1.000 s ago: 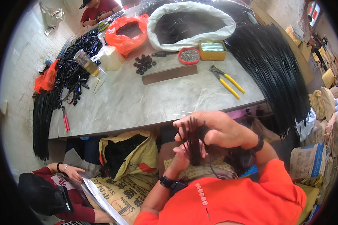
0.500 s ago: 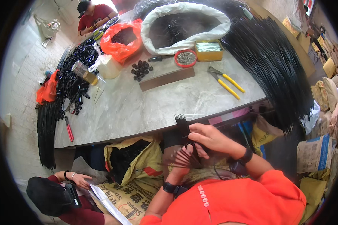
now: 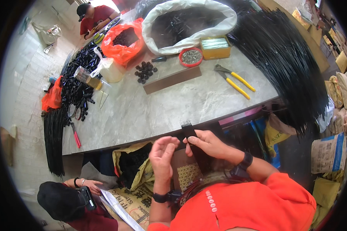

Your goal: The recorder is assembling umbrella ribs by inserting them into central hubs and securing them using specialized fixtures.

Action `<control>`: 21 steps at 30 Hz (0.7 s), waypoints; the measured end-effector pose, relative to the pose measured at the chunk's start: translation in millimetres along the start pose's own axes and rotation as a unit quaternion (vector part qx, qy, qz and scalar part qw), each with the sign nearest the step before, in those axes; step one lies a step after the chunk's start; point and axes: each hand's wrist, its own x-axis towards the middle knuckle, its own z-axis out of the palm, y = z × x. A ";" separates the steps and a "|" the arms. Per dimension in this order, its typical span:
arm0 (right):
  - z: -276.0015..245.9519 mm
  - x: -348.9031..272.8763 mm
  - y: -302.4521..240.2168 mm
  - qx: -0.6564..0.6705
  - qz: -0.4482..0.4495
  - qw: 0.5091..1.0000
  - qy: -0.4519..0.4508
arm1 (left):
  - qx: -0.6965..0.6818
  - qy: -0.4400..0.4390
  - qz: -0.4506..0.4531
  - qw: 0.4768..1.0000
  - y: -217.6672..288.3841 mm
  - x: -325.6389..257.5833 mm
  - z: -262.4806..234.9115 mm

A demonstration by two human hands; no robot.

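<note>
My right hand (image 3: 209,143) grips a bundle of thin black rods (image 3: 189,131) held upright just below the front edge of the grey table (image 3: 162,107). The rod tips stick up level with the table edge. My left hand (image 3: 162,158) is beside the bundle, palm toward it, fingers apart and curled, holding nothing. Both wrists carry dark bands, and my sleeves are orange.
On the table lie yellow-handled pliers (image 3: 235,79), a brown strip (image 3: 172,80), small black caps (image 3: 144,71), a red dish (image 3: 191,57), a yellow box (image 3: 215,46), a white sack (image 3: 189,23), an orange bag (image 3: 123,38). Long black rods (image 3: 289,65) hang off the right side. A person in a black cap (image 3: 59,200) sits lower left; another person (image 3: 92,15) works at the far end.
The bundle has come up from my lap toward the table edge. My left hand has let go of it and opened; my right hand keeps its grip.
</note>
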 end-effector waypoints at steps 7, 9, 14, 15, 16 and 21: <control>2.5 -4.9 -10.4 -0.017 0.023 1.000 -0.005 | 0.012 -0.032 -0.057 0.998 34.4 47.2 16.0; 3.1 -5.3 -8.7 -0.009 0.027 1.000 -0.004 | -0.001 -0.035 -0.082 0.996 31.0 54.2 17.4; 4.4 -6.8 -6.8 0.006 0.023 1.000 0.004 | -0.017 -0.053 -0.086 0.995 24.8 57.2 20.5; 4.2 -6.7 -7.1 0.003 0.020 1.000 0.005 | -0.014 -0.056 -0.085 0.995 24.2 57.3 20.9; 4.2 -6.7 -7.3 0.000 0.017 1.000 0.004 | -0.014 -0.055 -0.085 0.995 22.7 57.5 19.9; 3.6 -6.6 -4.8 0.002 0.017 1.000 0.003 | -0.050 -0.062 -0.086 0.993 19.8 57.0 18.9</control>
